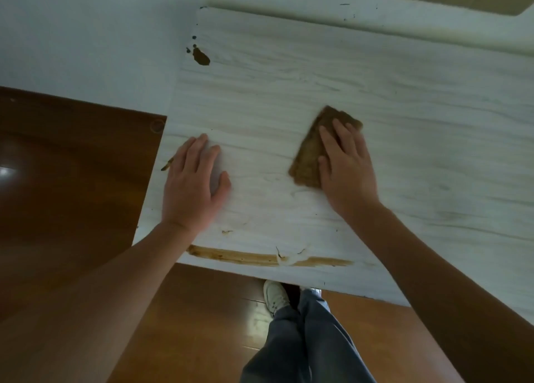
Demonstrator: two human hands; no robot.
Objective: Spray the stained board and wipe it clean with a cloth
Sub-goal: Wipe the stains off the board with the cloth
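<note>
Brown wooden floor surrounds the white wood-grain board. Our right hand, fingers straight, presses the brown folded cloth at mid-board; our flat left hand holds nothing, resting on the board. We judge the centre wiped; the near-edge brown streak and far-left blot await.

A white, wood-grained board is laid flat. A brown streak is seen along its near edge and a dark blot at its far left corner. A brown cloth is spread flat near the middle.
</note>
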